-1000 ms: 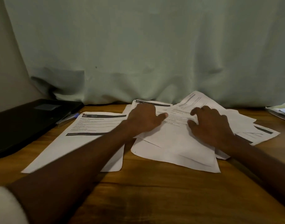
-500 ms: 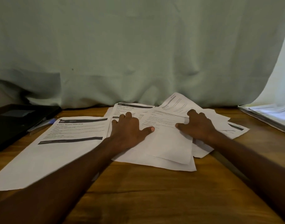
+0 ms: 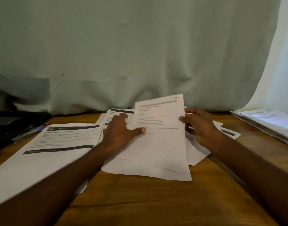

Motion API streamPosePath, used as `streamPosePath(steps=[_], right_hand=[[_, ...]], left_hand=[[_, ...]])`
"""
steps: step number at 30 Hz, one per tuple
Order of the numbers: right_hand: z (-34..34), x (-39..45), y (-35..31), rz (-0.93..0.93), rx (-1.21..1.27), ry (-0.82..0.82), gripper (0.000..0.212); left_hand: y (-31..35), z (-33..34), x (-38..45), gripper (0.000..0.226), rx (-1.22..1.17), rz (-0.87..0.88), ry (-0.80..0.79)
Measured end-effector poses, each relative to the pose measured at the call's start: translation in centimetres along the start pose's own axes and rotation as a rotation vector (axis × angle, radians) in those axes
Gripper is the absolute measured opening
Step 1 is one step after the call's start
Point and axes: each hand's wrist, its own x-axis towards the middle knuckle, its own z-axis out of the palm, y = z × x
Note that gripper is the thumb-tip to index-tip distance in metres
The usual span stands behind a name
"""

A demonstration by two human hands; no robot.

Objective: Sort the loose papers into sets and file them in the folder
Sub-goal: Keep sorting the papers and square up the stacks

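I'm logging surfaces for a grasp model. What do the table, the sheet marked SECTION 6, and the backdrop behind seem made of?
Table: likely wood or wood veneer, brown with visible grain and a low sheen. Sheet marked SECTION 6: thin matte white printer paper; it bends where the right hand lifts its edge. Backdrop: pale green woven cloth, judging by its soft folds.

Tabletop [image 3: 156, 201]: wooden, brown.
Left: black folder [image 3: 7, 126], pen [image 3: 25, 132] beside it, printed sheet [image 3: 58, 144].
Centre: loose papers [image 3: 156, 160], overlapped.
Right: paper stack [image 3: 267, 123].

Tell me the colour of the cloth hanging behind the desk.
Pale green, plain and unpatterned; the cloth fills the upper head view.
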Motion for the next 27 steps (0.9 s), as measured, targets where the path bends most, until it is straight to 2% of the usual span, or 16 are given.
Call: streamPosePath(steps=[2, 4, 7, 9, 13, 15, 17, 19, 22, 25, 27], right_hand=[[0.0, 0.0, 0.0, 0.003, 0.074, -0.050, 0.030], [0.0, 0.2, 0.1, 0.010, 0.115, -0.080, 0.028], [0.1, 0.1, 0.0, -0.005, 0.141, -0.130, 0.028], [0.2, 0.0, -0.1, -0.026, 0.154, -0.151, 0.028], [0.5, -0.3, -0.7, -0.021, 0.324, -0.209, 0.023], [0.7, -0.7, -1.0, 0.002, 0.307, -0.182, 0.016], [0.7, -0.7, -0.7, -0.041, 0.087, -0.074, 0.023], [0.6, -0.5, 0.1, -0.216, -0.289, 0.042, 0.028], [1.0, -0.5, 1.5, -0.475, -0.792, -0.008, 0.017], [1.6, -0.8, 2.2, -0.466, -0.975, -0.099, 0.024], [1.6, -0.9, 2.1, -0.422, -1.079, -0.085, 0.036]], left_hand=[[0.1, -0.9, 0.4, 0.090, -0.191, -0.049, 0.057], [0.3, -1.8, 0.6, 0.070, -0.356, -0.085, 0.060], [0.4, -2.6, 0.5, 0.032, -0.704, -0.150, -0.091], [0.1, -3.1, 0.4, 0.021, -0.846, -0.212, -0.159], [-0.8, -5.0, 1.4, 0.016, -0.755, -0.183, -0.047], [-1.8, -6.3, 2.5, 0.015, -0.704, -0.188, 0.053], [-3.8, -7.5, 3.5, 0.022, -0.441, -0.178, 0.188], [-6.2, -8.7, 4.1, 0.024, -0.214, -0.200, 0.288], [-8.7, -10.4, 4.5, 0.021, 0.027, -0.224, 0.286], [-9.6, -10.9, 4.8, 0.021, 0.145, -0.212, 0.262], [-9.7, -10.6, 4.8, 0.022, 0.203, -0.181, 0.248]])
